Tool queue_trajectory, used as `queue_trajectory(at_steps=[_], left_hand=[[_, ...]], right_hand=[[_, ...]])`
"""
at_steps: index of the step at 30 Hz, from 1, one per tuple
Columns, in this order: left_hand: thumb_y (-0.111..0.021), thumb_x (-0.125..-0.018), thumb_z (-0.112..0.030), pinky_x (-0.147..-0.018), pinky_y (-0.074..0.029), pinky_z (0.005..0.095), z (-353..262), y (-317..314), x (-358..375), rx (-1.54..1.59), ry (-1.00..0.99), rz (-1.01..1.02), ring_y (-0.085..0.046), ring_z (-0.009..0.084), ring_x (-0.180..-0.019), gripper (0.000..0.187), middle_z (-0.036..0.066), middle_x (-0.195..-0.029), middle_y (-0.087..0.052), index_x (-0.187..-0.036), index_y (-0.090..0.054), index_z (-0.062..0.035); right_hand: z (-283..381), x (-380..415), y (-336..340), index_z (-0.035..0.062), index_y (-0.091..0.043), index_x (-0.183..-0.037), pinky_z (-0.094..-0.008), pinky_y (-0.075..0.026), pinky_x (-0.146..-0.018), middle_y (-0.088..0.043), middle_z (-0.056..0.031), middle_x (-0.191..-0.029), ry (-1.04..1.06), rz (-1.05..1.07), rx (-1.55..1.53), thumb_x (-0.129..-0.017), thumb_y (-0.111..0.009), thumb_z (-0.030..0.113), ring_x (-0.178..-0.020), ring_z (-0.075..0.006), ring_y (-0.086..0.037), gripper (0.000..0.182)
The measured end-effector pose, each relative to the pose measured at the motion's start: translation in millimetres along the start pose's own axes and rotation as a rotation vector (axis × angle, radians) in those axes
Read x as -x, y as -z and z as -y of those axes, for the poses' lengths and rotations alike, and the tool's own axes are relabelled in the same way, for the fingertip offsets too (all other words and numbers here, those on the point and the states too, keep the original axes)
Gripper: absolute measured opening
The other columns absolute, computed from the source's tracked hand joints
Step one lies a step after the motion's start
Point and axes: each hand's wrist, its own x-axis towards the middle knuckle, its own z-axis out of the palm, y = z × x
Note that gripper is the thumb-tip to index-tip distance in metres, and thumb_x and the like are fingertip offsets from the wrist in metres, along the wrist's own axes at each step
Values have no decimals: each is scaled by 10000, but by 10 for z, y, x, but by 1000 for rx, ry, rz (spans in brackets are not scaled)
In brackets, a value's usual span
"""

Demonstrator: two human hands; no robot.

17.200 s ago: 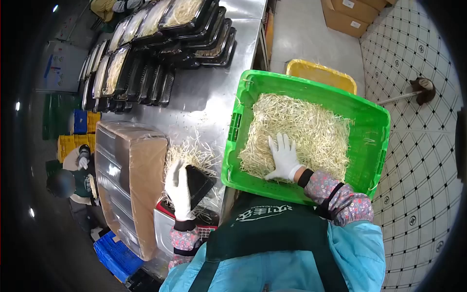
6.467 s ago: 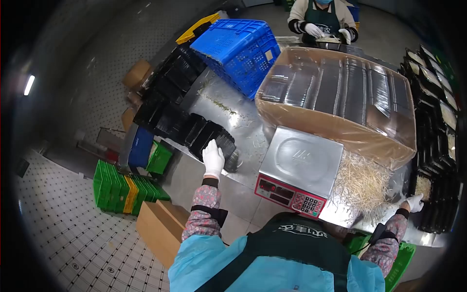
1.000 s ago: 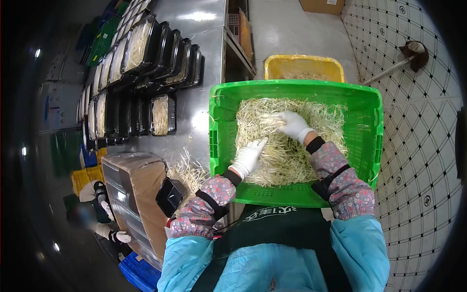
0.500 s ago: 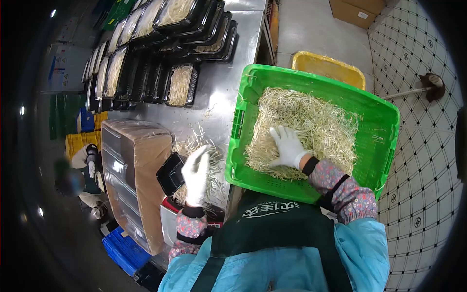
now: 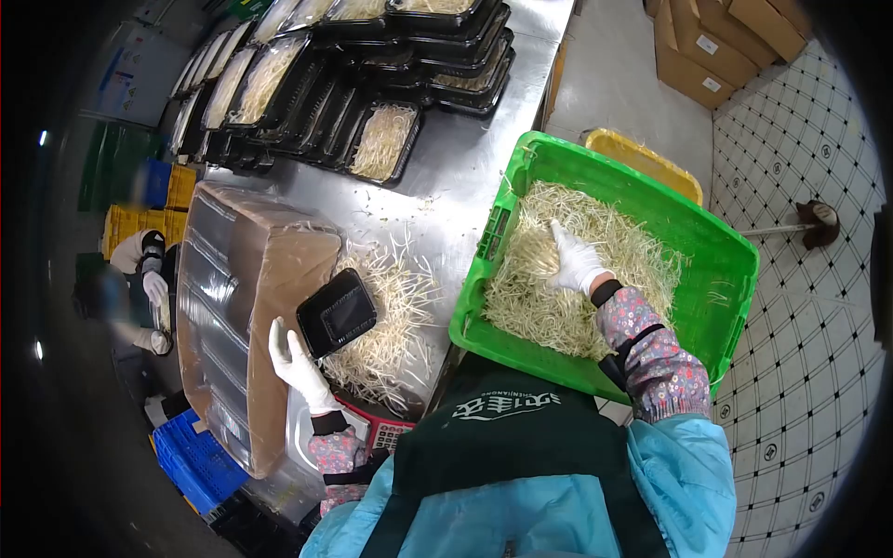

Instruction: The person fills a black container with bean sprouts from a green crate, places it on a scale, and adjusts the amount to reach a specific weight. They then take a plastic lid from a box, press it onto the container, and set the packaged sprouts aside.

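Note:
My right hand (image 5: 579,263), in a white glove, is in the green crate (image 5: 614,156), closed around a clump of bean sprouts (image 5: 605,228) at the left of the heap. Some of its fingers are hidden by the sprouts. My left hand (image 5: 302,370), gloved too, is open with its fingers apart, holding nothing. Beside its fingertips an empty black plastic tray (image 5: 337,313) lies tilted against a loose pile of bean sprouts (image 5: 395,339) on the metal table. Near my left wrist is a red scale (image 5: 386,434) with a keypad, partly covered.
Filled black trays (image 5: 383,139) stand stacked at the back of the metal table (image 5: 446,186). A plastic-wrapped carton (image 5: 279,288) is at the left. Behind the crate is a yellow tub (image 5: 651,166). Cardboard boxes (image 5: 712,46) stand farther back. Another person (image 5: 139,288) works at far left.
My left hand has moved left and down, away from the sprout pile, uncovering more of it. My right hand has closed on sprouts in the crate. The view has shifted.

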Motion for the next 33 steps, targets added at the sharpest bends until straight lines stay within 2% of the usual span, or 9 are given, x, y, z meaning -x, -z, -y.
queue_trajectory(at_steps=[5,9,12,16,21,23,27,31,33], left_hand=[[-631,-971,-201,-1121,-341,377,130,195,156,-193,75,-52,-444,268,-1345,594,200,-1492,-429,-1460,-389,36],[-686,-928,-366,-1156,-282,401,683,267,312,-59,404,-58,-357,298,-1405,834,219,-1561,-305,-1526,-251,19],[-733,-879,-413,-1072,-359,418,903,218,371,177,618,-127,-365,266,-1393,889,163,-1551,-338,-1531,-265,-30],[-766,-857,-391,-914,-445,440,892,66,366,299,689,-135,-504,237,-1160,662,87,-1251,-534,-1351,-482,-54],[-713,-861,-169,-863,-479,384,1262,-145,249,532,741,-406,-586,221,-975,331,91,-1097,-632,-1141,-619,-19],[-691,-873,-154,-852,-483,356,1202,-164,271,601,484,-448,-604,210,-946,274,88,-1050,-649,-1085,-641,12],[-638,-925,-132,-958,-458,365,128,-339,467,423,247,-528,-596,226,-1028,284,121,-1139,-639,-1147,-602,41],[-601,-951,-139,-1097,-363,420,-1200,-577,883,159,-336,-389,-473,304,-1279,441,184,-1373,-503,-1346,-481,18],[-594,-944,-100,-1128,-333,429,-1618,-613,1096,-231,-720,-323,-448,341,-1331,500,211,-1440,-460,-1409,-436,-8]], right_hand=[[61,65,-247,20,-131,-1551,-461,-408,-1068,-487,-255,-1386,-9,-134,293,-553,-898,431,-1254,-387,-510,1324],[183,256,-341,57,-273,-1525,-449,-407,-1056,-555,-209,-1282,14,-72,278,-626,-845,433,-1200,-349,-533,1130],[52,285,-284,97,-396,-1469,-449,-481,-943,-636,-177,-1111,36,-114,222,-642,-834,389,-1070,-334,-615,980],[-26,569,129,142,-377,-1492,-414,-509,-924,-662,-206,-1144,53,-181,-136,-631,-800,362,-1044,-351,-648,984],[-190,759,370,151,-331,-1523,-418,-527,-892,-684,-218,-1087,-27,-63,23,-608,-809,366,-996,-365,-670,1054],[-257,819,397,160,-310,-1533,-413,-529,-884,-682,-224,-1078,40,-170,-144,-602,-813,367,-986,-365,-672,1079],[275,1106,896,51,-273,-1530,-409,-530,-878,-680,-229,-1055,101,-139,63,-622,-793,347,-978,-368,-672,1087],[853,1084,991,-52,-395,-1430,-404,-537,-850,-685,-221,-1022,354,-256,266,-639,-755,288,-963,-348,-676,933],[1242,1060,952,-68,-525,-1285,-419,-541,-805,-689,-214,-975,487,-323,329,-641,-739,249,-909,-353,-677,749]])
